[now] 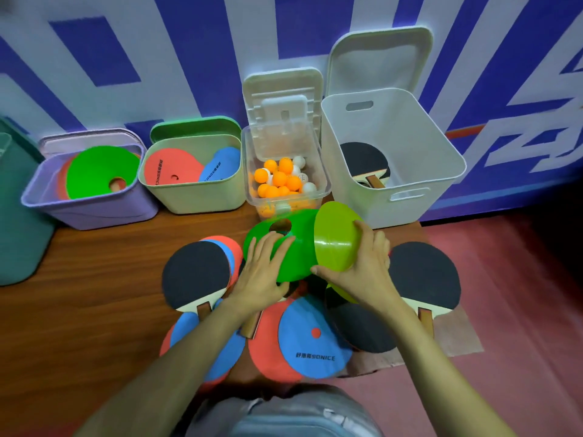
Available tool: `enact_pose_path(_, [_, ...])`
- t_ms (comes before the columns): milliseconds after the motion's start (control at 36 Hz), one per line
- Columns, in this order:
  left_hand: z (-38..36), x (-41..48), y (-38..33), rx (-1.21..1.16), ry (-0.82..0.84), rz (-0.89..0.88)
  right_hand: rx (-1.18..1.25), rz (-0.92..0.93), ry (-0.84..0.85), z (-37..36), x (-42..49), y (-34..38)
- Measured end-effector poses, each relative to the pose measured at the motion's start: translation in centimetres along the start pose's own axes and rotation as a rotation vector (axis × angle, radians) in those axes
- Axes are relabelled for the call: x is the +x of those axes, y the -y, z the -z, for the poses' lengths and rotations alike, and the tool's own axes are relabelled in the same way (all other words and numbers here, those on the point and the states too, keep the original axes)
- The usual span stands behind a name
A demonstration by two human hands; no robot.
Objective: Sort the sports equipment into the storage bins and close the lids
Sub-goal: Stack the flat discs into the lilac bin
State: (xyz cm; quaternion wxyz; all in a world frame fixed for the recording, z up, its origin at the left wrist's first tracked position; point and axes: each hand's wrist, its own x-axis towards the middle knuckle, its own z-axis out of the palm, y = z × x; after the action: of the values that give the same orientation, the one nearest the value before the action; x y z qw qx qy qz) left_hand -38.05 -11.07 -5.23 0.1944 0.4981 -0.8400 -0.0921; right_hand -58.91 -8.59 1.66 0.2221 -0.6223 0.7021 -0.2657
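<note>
My left hand (263, 269) grips a dark green disc cone (296, 247) by its near edge, just above the pile. My right hand (362, 266) holds a lime green disc cone (336, 238) tilted on edge beside it. Below lie black table tennis paddles (195, 272) (424, 275) and flat blue and red discs (312, 339). Four open bins stand at the back: a purple bin (88, 209) with a green cone, a green bin (195, 197) with flat discs, a clear bin (252, 159) with orange and white balls, and a white bin (391, 197) with a paddle.
Each bin's lid leans upright behind it against the blue and white wall. A teal container (19, 209) stands at the far left. The pile sits on a wooden surface (94, 279); red floor (520, 294) lies to the right.
</note>
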Motion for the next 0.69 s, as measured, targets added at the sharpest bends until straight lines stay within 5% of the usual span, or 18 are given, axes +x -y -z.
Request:
enact_pose_path(389, [6.6, -6.3, 4.7, -0.117, -0.444, 0.214, 0.288, 0.366, 0.120, -2.1, 2.0, 8.2])
enact_pose_path(556, [9.2, -6.7, 7.9, -0.240, -0.634, 0.496, 0.484, 0.359, 0.340, -4.2, 4.6, 13.0])
enact_pose_path(694, [12.1, -5.6, 11.3, -0.627, -0.851, 0.800, 0.823, 0.231, 0.448, -6.2, 7.5, 17.7])
